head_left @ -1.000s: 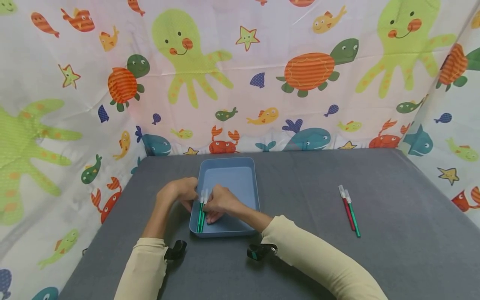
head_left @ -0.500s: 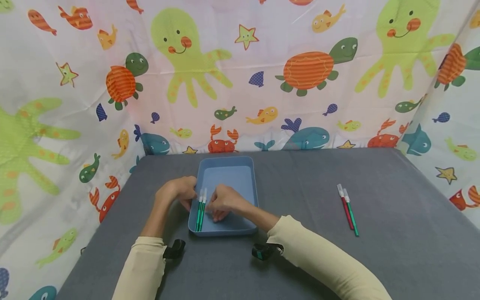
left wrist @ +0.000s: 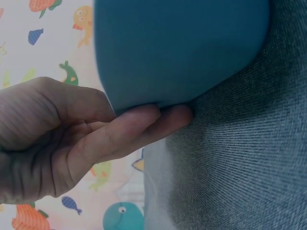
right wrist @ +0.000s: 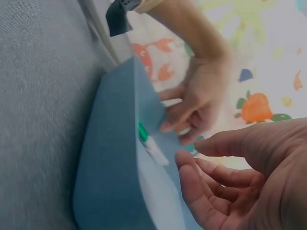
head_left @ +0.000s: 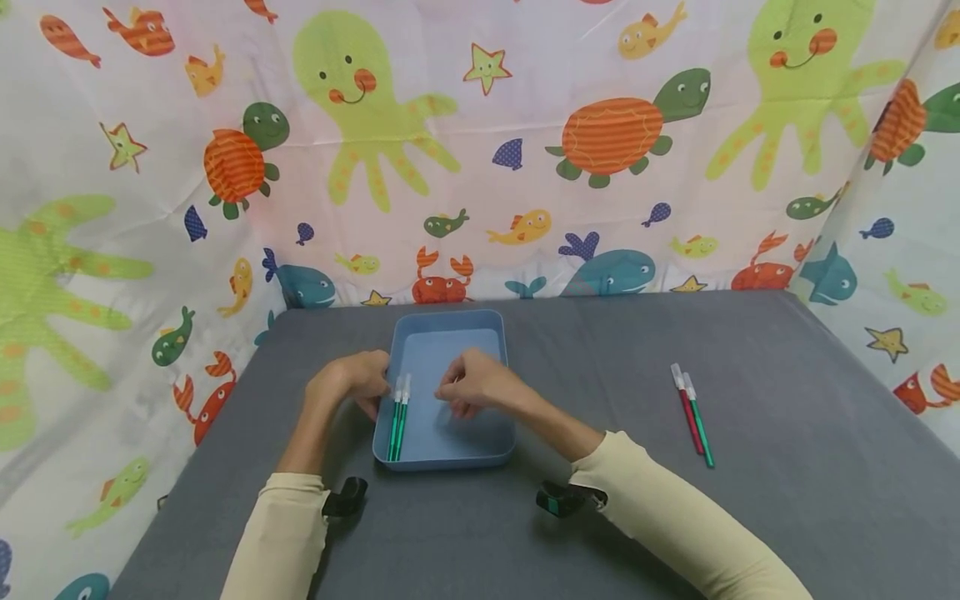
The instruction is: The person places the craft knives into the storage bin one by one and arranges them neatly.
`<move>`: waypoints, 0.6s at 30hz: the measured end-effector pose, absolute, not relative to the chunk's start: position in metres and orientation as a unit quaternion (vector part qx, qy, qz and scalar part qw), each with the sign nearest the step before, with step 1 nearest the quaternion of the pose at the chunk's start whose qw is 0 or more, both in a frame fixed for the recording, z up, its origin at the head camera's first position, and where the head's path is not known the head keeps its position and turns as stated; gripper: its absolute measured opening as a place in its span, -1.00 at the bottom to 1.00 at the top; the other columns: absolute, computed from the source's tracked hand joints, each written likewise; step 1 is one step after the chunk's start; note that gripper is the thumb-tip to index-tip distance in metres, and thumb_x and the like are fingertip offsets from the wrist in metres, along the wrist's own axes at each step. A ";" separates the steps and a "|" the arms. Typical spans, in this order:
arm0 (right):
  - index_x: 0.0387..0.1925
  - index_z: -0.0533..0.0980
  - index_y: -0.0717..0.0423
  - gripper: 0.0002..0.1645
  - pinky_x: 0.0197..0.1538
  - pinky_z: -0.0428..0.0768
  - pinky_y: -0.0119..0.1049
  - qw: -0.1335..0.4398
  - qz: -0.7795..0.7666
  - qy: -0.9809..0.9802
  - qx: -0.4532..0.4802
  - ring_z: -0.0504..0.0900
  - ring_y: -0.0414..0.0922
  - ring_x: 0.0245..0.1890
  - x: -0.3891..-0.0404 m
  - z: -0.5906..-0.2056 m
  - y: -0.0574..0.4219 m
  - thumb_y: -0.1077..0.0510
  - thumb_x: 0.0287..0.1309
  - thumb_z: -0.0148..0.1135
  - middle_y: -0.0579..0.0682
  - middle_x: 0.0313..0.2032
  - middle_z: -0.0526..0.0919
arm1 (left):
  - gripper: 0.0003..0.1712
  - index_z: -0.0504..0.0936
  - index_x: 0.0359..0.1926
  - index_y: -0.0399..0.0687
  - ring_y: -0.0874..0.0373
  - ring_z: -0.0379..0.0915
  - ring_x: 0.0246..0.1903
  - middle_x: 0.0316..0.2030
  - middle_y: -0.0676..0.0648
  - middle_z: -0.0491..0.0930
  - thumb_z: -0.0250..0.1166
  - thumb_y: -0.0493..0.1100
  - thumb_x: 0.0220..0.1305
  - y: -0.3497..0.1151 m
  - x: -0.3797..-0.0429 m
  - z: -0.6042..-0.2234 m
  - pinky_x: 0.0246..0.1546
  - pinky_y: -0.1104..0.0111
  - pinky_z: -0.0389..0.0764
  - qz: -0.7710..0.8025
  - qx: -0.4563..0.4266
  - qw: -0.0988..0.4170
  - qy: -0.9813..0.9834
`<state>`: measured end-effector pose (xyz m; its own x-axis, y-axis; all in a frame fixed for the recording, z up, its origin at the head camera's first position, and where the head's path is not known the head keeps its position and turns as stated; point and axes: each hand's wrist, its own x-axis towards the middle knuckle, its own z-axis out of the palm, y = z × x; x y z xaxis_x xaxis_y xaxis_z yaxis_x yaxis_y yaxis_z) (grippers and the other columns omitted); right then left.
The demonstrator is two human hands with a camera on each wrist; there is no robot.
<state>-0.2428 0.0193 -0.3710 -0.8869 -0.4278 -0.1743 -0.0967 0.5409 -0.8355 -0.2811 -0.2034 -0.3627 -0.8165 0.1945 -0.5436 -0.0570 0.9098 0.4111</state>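
A blue tray (head_left: 487,461) stands on the grey table. My left hand (head_left: 356,379) holds its left wall; in the left wrist view the fingers (left wrist: 134,122) lie along the outside, while the thumb's tip is hidden behind the rim. Two green pens (head_left: 397,429) with clear caps lie side by side inside the tray, along that left wall. Above the tray floor hovers my right hand (head_left: 480,383), to the right of these pens. Its fingers are loosely bent, and the right wrist view shows nothing between thumb and fingertips.
On the table to the right lie a red pen (head_left: 687,417) and a green pen (head_left: 701,429), close together, caps pointing away. A curtain (head_left: 480,183) printed with sea animals hangs along the back and both sides of the table.
My right hand has come off the second green pen and moved right and up, away from it. Both green pens stay in the tray. My left hand keeps its hold on the wall.
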 end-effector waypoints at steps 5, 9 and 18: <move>-0.22 0.73 0.28 -0.79 -0.31 0.79 -0.26 0.152 -0.458 0.864 -0.145 0.75 -0.10 -0.53 -0.240 -0.364 0.042 0.16 0.29 0.41 0.04 -0.52 0.71 | -0.65 0.42 0.18 -0.39 0.03 0.73 -0.25 -0.10 -0.29 0.65 0.20 -0.33 0.47 -0.206 -0.279 -0.362 -0.15 0.22 0.79 0.192 0.050 0.295 0.935; -0.19 0.72 0.28 -0.78 -0.31 0.78 -0.29 0.141 -0.464 0.864 -0.134 0.71 -0.18 -0.54 -0.238 -0.359 0.064 0.15 0.30 0.41 0.04 -0.51 0.70 | -0.65 0.42 0.19 -0.40 0.03 0.73 -0.26 -0.10 -0.29 0.65 0.21 -0.33 0.47 -0.208 -0.278 -0.362 -0.15 0.22 0.79 0.187 0.057 0.292 0.936; -0.10 0.68 0.28 -0.73 -0.24 0.76 -0.33 0.094 -0.436 0.889 -0.102 0.69 -0.12 -0.42 -0.232 -0.342 0.132 0.12 0.38 0.32 0.09 -0.40 0.71 | -0.64 0.44 0.19 -0.38 0.02 0.73 -0.24 -0.09 -0.28 0.66 0.22 -0.32 0.46 -0.204 -0.280 -0.361 -0.17 0.24 0.80 0.196 0.049 0.291 0.935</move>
<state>-0.2315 0.1325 -0.3422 -0.9615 -0.2637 -0.0775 -0.1000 0.5986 -0.7948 -0.2802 -0.2039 -0.3607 -0.8260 0.2061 -0.5246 -0.0214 0.9186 0.3946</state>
